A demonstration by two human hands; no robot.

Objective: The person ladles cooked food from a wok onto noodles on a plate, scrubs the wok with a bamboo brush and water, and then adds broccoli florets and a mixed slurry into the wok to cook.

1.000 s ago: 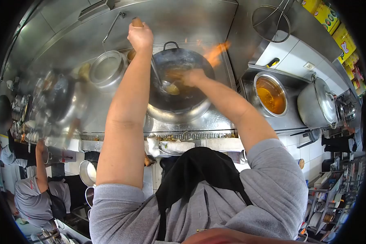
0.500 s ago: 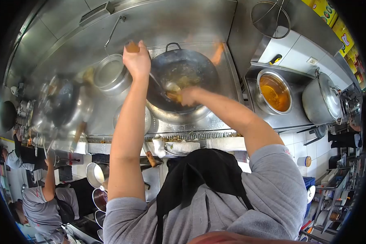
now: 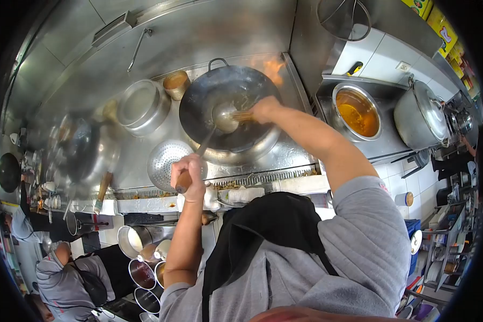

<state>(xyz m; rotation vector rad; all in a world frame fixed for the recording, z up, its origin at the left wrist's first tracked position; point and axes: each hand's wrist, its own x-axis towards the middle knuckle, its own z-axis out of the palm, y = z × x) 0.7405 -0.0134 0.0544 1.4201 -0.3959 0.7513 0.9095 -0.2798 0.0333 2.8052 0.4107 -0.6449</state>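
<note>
My left hand (image 3: pixel 189 176) is wrapped round the wooden handle of a ladle (image 3: pixel 204 144), close to the stove's front edge. The ladle's round bowl lies inside a large dark wok (image 3: pixel 196 99) with a loop handle at its far side. Over the wok, my right hand (image 3: pixel 265 110) grips a yellowish bamboo brush (image 3: pixel 243 116), its bristle end against the ladle's bowl. Some liquid glistens in the wok, and orange flame (image 3: pixel 274 68) shows behind its far right rim. A perforated strainer (image 3: pixel 166 161) lies left of the wok, partly behind my left hand.
Left of the wok stand a metal pot (image 3: pixel 139 104) and a can (image 3: pixel 176 85). On the right are a bowl of orange-brown liquid (image 3: pixel 358 114) and a lidded stockpot (image 3: pixel 419 115). A co-worker (image 3: pixel 72 282) stands at lower left, near several metal containers (image 3: pixel 145 272).
My left hand has come down toward me with the ladle, from beyond the wok's left side to the front edge. My right hand and the brush have moved slightly up and right.
</note>
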